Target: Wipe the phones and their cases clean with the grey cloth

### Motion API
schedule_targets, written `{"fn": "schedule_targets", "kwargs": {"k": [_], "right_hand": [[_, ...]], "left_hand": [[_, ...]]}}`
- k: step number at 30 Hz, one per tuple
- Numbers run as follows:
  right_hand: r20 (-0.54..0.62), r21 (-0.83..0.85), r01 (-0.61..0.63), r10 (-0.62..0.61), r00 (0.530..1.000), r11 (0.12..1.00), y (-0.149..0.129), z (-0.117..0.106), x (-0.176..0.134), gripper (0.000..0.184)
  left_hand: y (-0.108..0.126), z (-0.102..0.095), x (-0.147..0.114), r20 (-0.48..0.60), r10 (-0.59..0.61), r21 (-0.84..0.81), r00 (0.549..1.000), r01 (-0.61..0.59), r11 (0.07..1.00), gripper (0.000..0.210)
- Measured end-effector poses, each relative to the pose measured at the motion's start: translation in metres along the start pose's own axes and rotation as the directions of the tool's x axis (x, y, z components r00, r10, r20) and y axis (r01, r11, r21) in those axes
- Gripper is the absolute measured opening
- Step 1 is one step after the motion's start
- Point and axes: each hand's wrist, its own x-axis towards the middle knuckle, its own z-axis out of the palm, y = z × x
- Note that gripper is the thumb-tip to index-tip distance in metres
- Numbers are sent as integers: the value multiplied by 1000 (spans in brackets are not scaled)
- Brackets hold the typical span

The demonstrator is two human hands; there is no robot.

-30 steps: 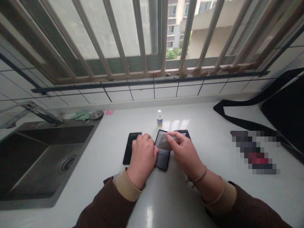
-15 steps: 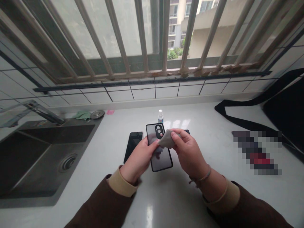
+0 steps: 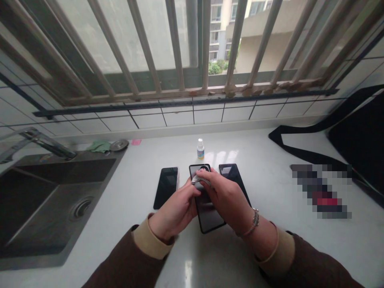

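Observation:
My left hand (image 3: 178, 206) grips a black-rimmed phone case (image 3: 210, 218) by its left edge, holding it tilted above the counter. Its back looks greyish and see-through, with a camera cutout near the top. My right hand (image 3: 225, 191) presses a small grey cloth (image 3: 197, 179) onto the upper part of the case, just below the cutout. The right fingers cover much of the cloth. One dark phone (image 3: 166, 187) lies to the left of my hands. Another phone (image 3: 231, 172) lies to the right, partly hidden by my right hand.
A small white bottle (image 3: 200, 150) stands upright behind the case. At left are a sink (image 3: 48, 208) with a faucet (image 3: 49, 144), a green cloth (image 3: 99, 147) and a metal drain lid (image 3: 119, 145). A black strap (image 3: 300, 151) and a blurred-out item (image 3: 321, 192) lie at right.
My right hand has moved left and down, bringing the cloth flatter against the case. The case has shifted lower and closer to me. The bottle and right phone now show more fully.

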Motion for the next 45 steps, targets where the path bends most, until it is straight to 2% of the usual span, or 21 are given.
{"fn": "schedule_targets", "kwargs": {"k": [2, 3, 7, 10, 12, 14, 15, 16, 18, 19, 20, 21, 22, 24, 25, 26, 28, 31, 37, 41, 45], "right_hand": [[61, -7, 58, -58, 996, 998, 3, 5, -2, 34], [80, -5, 77, -76, 994, 997, 4, 6, -3, 34], [121, 12, 176, -176, 977, 984, 1, 4, -1, 27], [84, -24, 179, -177, 981, 983, -6, 1, 1, 22], [47, -16, 96, -95, 994, 995, -10, 0, 2, 16], [-6, 65, -89, 89, 996, 994, -10, -3, 4, 12], [-45, 130, -203, 210, 977, 971, -9, -5, 5, 12], [-96, 199, -312, 336, 937, 929, -7, -7, 6, 14], [-218, 320, -462, 539, 813, 827, -3, -12, 9, 20], [-269, 354, -495, 593, 759, 794, -1, -13, 10, 22], [-301, 356, -499, 602, 739, 790, 0, -14, 11, 23], [-308, 324, -478, 569, 762, 816, 1, -14, 11, 22], [-288, 265, -428, 494, 820, 864, 1, -12, 10, 19], [-166, 128, -238, 258, 952, 963, -2, -7, 7, 13], [-95, 78, -123, 130, 987, 989, -3, -4, 5, 14], [-35, 44, -21, 23, 999, 999, -5, -1, 3, 18], [38, 0, 110, -110, 993, 994, -7, 3, 0, 23], [81, -27, 197, -194, 978, 980, -10, 3, -1, 24], [172, 156, 383, -407, 897, 910, -22, -4, 0, 21], [195, 189, 395, -429, 882, 899, -24, -1, -1, 21], [193, 72, 366, -373, 907, 928, -16, 3, -2, 23]], "left_hand": [[0, 2, 2, -22, 38, -47, 999, -39, 998, 41], [1, 3, 3, -32, 49, -63, 998, -51, 997, 40], [3, 6, 8, -77, 78, -88, 994, -84, 993, 63], [5, 4, 8, -129, 73, -91, 989, -85, 992, 63], [9, 1, 5, -156, 21, -80, 987, -33, 996, 62], [14, -1, 2, -153, -69, -50, 986, 62, 997, 63], [16, -2, 0, -139, -108, -26, 984, 105, 994, 63], [18, -3, -1, -117, -135, 3, 984, 136, 991, 64], [19, -4, -4, -72, -154, 60, 985, 159, 986, 65], [19, -4, -4, -56, -156, 79, 986, 160, 984, 64], [17, -4, -5, -44, -162, 87, 986, 166, 982, 64], [15, -4, -5, -35, -178, 84, 983, 180, 980, 64], [13, -4, -5, -31, -195, 70, 980, 197, 978, 63], [10, -3, -3, -47, -192, 16, 980, 193, 981, 55], [9, -3, -2, -68, -163, -17, 984, 162, 987, 49], [9, -3, -1, -94, -125, -49, 988, 121, 991, 45], [10, -2, 2, -135, -68, -111, 988, 53, 992, 41], [14, -1, 4, -149, -70, -194, 986, 40, 980, 46], [23, 0, 7, -246, -26, -250, 969, -38, 968, 51], [24, -3, 8, -272, -23, -257, 962, -49, 965, 46], [19, -7, 7, -220, -131, -251, 967, 74, 965, 56]]}}
